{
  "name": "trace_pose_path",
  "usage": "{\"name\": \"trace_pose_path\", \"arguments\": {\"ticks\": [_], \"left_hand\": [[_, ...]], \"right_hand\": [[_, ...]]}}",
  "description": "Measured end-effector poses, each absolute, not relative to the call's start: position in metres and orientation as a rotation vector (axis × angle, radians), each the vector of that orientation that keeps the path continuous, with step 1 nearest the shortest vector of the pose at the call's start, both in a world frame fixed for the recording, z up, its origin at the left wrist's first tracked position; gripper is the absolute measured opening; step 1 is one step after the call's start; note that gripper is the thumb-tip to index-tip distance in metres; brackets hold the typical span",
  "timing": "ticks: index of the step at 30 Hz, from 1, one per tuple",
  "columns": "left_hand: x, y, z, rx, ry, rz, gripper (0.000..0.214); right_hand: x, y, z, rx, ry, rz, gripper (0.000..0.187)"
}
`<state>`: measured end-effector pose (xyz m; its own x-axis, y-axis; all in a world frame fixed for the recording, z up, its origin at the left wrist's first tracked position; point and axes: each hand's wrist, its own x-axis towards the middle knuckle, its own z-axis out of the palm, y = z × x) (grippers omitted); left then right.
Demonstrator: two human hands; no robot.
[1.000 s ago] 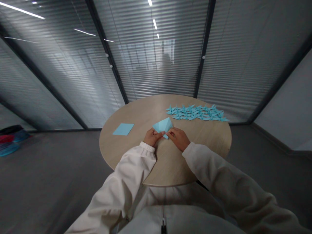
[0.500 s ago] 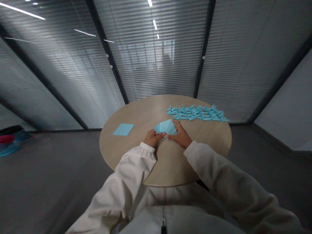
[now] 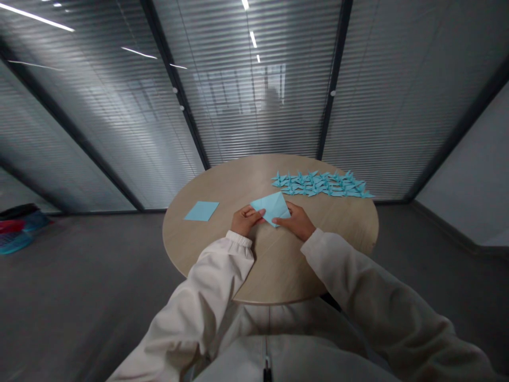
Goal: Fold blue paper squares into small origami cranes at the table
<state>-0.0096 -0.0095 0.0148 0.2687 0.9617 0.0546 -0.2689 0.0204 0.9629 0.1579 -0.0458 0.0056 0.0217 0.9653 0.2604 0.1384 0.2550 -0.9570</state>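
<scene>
Between my two hands is a light blue sheet of origami paper (image 3: 271,205), creased and partly folded, held just over the table. My left hand (image 3: 245,218) pinches its left corner between thumb and fingers. On the other side, my right hand (image 3: 296,219) grips the right edge, thumb on the near face and the other fingers hidden behind. Further back to the right lie several folded blue paper cranes (image 3: 318,184) in close rows. To the left of my hands a flat blue paper square (image 3: 201,211) rests on the wood.
The round wooden table (image 3: 222,183) stands in front of me, its near edge close to my body. Behind it are glass panels with blinds (image 3: 262,127). Red, blue and black items (image 3: 18,228) sit on the floor at far left.
The paper has turned from an opened, fan-like shape to a flatter, diamond-like one. My left hand has shifted slightly left, and its thumb has moved away from the right thumb.
</scene>
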Motion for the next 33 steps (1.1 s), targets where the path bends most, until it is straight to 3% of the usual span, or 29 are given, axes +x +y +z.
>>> {"name": "trace_pose_path", "arguments": {"ticks": [8,33], "left_hand": [[-0.0072,-0.0125,0.0173,1.156,0.82,1.158,0.034],[-0.0103,-0.005,0.0152,1.005,0.856,1.275,0.037]], "right_hand": [[0.1596,-0.0461,0.0049,-1.145,-1.394,0.91,0.042],[0.161,-0.0421,-0.0004,-1.044,-1.334,0.996,0.045]]}}
